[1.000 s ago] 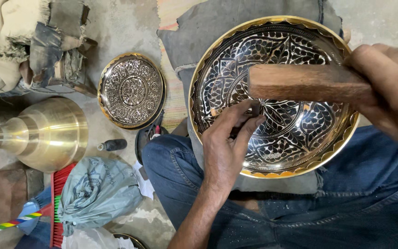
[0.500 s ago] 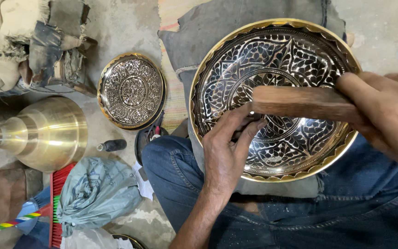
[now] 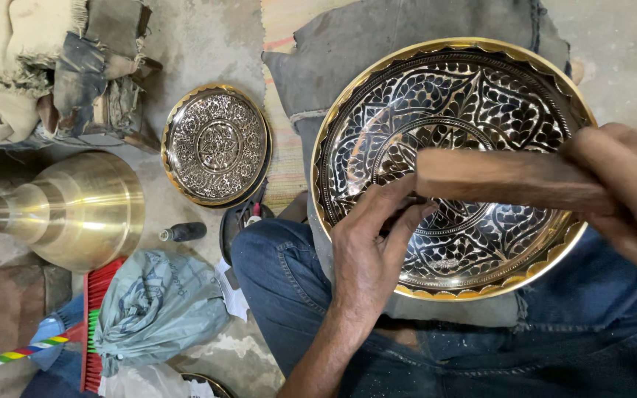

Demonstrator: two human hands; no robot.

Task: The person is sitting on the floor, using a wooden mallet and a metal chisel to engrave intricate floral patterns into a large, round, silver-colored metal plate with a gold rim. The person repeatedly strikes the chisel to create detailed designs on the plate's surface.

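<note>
A big engraved brass bowl (image 3: 473,110), black and silver inside with a gold rim, fills the view from twelve to three o'clock. It rests tilted on the person's lap, on blue jeans (image 3: 282,295), with a grey cloth (image 3: 377,37) under its far edge. A plain brass vessel (image 3: 75,210) with a long neck lies on its side on the floor (image 3: 200,37) at nine o'clock. At eleven o'clock sits a heap of worn rags (image 3: 31,74). At seven o'clock a crumpled grey-blue bag (image 3: 149,309) lies beside a red brush (image 3: 94,317).

The right hand (image 3: 628,191), at three o'clock, has its fingers closed round one end of a wooden block (image 3: 503,180), which lies across the inside of the bowl. The left hand (image 3: 370,250) reaches up from six o'clock; its fingers are pinched together on a thin dark metal tool (image 3: 416,200) whose tip sits under the near end of the block, against the bowl's engraved centre.

A small engraved plate (image 3: 215,144), same pattern, lies flat on the floor at ten o'clock, well apart from the bowl. A small dark bottle (image 3: 184,232) lies on its side just below it, between the plate and the bag.
</note>
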